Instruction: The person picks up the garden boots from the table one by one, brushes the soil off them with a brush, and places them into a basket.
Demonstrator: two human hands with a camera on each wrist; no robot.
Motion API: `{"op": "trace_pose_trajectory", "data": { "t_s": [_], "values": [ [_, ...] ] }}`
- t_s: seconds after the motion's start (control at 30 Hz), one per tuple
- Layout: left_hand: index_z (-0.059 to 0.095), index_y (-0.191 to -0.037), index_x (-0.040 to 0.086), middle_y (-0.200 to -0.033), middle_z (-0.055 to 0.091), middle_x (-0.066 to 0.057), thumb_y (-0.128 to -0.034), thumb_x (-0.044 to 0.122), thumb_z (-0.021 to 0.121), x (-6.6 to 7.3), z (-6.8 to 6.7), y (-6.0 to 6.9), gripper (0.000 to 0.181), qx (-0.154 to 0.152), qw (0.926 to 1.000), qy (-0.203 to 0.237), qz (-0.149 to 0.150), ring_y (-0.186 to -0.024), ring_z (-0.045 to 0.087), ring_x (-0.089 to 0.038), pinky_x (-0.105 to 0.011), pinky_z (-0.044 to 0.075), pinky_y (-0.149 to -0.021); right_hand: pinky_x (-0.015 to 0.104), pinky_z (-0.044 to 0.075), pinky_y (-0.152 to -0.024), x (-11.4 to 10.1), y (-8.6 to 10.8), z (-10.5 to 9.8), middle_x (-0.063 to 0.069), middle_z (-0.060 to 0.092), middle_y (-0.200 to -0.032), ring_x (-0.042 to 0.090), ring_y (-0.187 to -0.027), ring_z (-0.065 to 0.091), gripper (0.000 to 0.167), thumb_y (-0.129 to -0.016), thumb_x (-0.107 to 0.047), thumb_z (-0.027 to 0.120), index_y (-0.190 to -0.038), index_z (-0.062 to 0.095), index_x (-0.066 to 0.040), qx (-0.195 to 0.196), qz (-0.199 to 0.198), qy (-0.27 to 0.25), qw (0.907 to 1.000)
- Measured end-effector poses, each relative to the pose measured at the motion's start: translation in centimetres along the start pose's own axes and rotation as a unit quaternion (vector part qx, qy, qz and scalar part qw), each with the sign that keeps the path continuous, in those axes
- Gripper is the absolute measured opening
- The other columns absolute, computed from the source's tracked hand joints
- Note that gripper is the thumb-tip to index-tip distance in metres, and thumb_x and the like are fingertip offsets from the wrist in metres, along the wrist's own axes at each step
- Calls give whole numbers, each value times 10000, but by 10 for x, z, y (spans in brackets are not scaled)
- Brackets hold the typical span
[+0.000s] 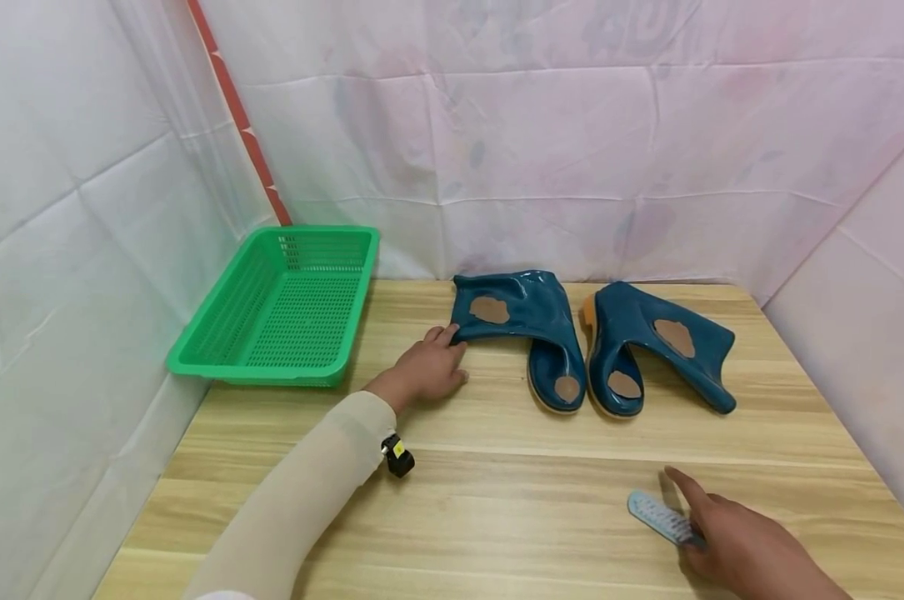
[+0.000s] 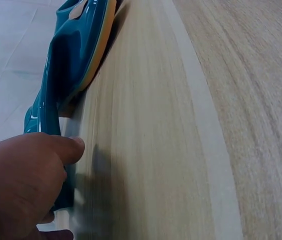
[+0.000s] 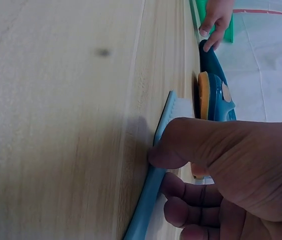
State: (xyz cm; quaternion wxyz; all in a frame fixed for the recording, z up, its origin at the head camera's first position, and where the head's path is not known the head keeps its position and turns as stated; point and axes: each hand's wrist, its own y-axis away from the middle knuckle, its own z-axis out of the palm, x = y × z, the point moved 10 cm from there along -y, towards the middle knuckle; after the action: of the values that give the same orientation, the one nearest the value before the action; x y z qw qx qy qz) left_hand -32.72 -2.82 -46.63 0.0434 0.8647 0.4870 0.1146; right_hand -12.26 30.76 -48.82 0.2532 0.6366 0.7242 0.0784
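Boots [image 1: 530, 302] glossy (brown patches [image 1: 489, 310] matt); basket [image 1: 252, 373] plastic; tabletop [image 1: 496, 508] wood-grained.

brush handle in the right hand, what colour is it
The brush handle is light blue; it shows best in the right wrist view.

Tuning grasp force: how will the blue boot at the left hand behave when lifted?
The blue boot is probably floppy, as its shaft lies dented and bent. Its glossy surface may slip. The foot end, with its tan sole, could hang heavy.
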Motion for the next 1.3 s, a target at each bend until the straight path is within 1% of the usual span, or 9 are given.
{"op": "trace_pose_trajectory", "data": {
  "t_s": [0.13,0.27,0.4,0.5,0.57,0.67,0.8,1.0,1.3],
  "values": [
    [450,-1534,66,-1657,240,-159,-1056,406,541,-1,-3,-1,593,252,9997,9,-53,-1508,229,-334,-481,352,-1167,281,403,-512,0,-3,2,-59,576,-779,118,-603,482,915,-792,-146,846,-1527,313,-34,18,-73,-27,10000],
    [512,-1449,65,-1568,371,-136,-1009,400,631,-1,-10,-1,566,678,9976,-164,-4,-1466,320,-296,-454,370,-1154,283,402,-512,-1,-7,3,-33,602,-821,138,-614,494,938,-783,-135,842,-1534,290,-35,-42,-27,-91,9999],
    [584,-1319,67,-1373,519,-102,-985,323,693,2,-19,-2,435,1112,9908,-741,208,-1300,495,-259,-415,444,-1077,282,393,-505,-3,-6,2,-15,608,-835,153,-618,496,940,-780,-132,842,-1526,282,-24,-64,-36,-107,9999],
    [614,-1236,65,-1230,583,-80,-1013,160,661,5,-26,-4,247,1277,9838,-1218,326,-1136,587,-228,-381,496,-999,279,382,-497,-5,-5,1,-21,582,-795,154,-610,486,928,-776,-115,833,-1520,284,-25,-20,-82,-98,9999],
    [630,-1197,70,-1162,620,-66,-1019,70,634,5,-30,-6,178,1307,9809,-1406,313,-1053,625,-208,-354,524,-948,277,381,-499,-6,-5,1,-24,559,-769,156,-612,483,916,-774,-97,826,-1513,289,-26,-3,-100,-100,9999],
    [624,-1203,83,-1131,642,-48,-1012,118,660,2,-32,-11,197,1206,9837,-1328,135,-1008,639,-198,-345,534,-913,269,384,-505,-6,-5,0,-29,544,-756,151,-622,484,898,-761,-89,820,-1499,311,-46,20,-25,-111,9999],
    [582,-1308,106,-1233,627,-48,-975,286,714,-4,-28,-18,400,985,9906,-942,-109,-1092,622,-232,-401,528,-941,266,378,-502,-7,-6,-1,-35,540,-754,141,-624,476,881,-742,-91,821,-1481,341,-59,85,-86,-110,9999],
    [510,-1456,140,-1332,590,-68,-988,347,704,-9,-23,-26,547,881,9936,-599,-382,-1182,586,-268,-440,543,-927,271,428,-553,-7,-8,-1,-16,611,-844,143,-668,499,735,-736,-116,846,-1362,464,-75,89,-125,-71,9999],
    [529,-1477,169,-1332,568,-85,-1078,213,552,-17,-16,-32,402,1047,9922,-395,-543,-1132,603,-277,-404,559,-908,246,456,-598,-8,-8,-4,-50,612,-858,81,-676,491,512,-736,-107,851,-1152,553,-105,247,-309,-71,9992]
  ]
}}
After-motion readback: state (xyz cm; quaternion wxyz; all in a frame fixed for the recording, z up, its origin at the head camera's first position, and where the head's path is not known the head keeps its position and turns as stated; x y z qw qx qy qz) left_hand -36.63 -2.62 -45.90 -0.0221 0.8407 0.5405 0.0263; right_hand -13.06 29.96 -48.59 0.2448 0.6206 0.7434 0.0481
